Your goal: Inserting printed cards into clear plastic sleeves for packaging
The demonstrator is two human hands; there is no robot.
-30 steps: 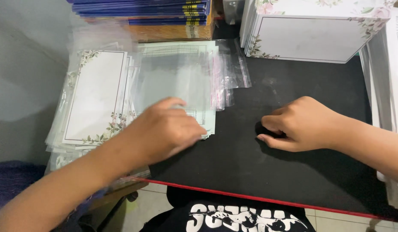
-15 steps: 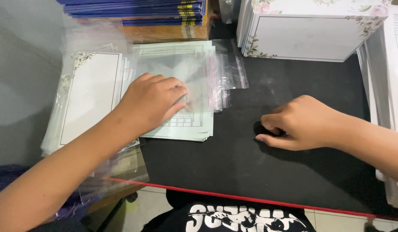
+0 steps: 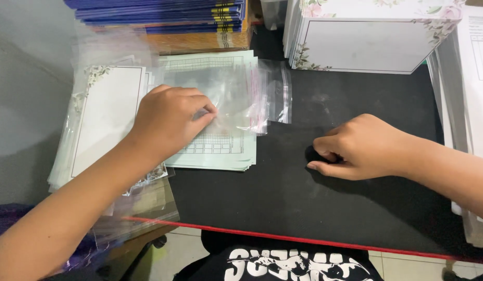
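Moving up from the near edge, the left hand (image 3: 171, 119) now pinches a clear plastic bag (image 3: 236, 99) on the green forms (image 3: 220, 151) — a bag is being taken; the right hand (image 3: 361, 148) rests curled, empty, on the black table (image 3: 304, 208).

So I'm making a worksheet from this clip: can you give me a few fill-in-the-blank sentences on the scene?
1. The left hand presses on a clear plastic ____ lying on the pale green sheets.
2. The right hand rests curled on the ____ table top.
3. The table's near edge is trimmed in ____.
4. The white box is decorated with printed ____.

Missing words: bag; black; red; flowers
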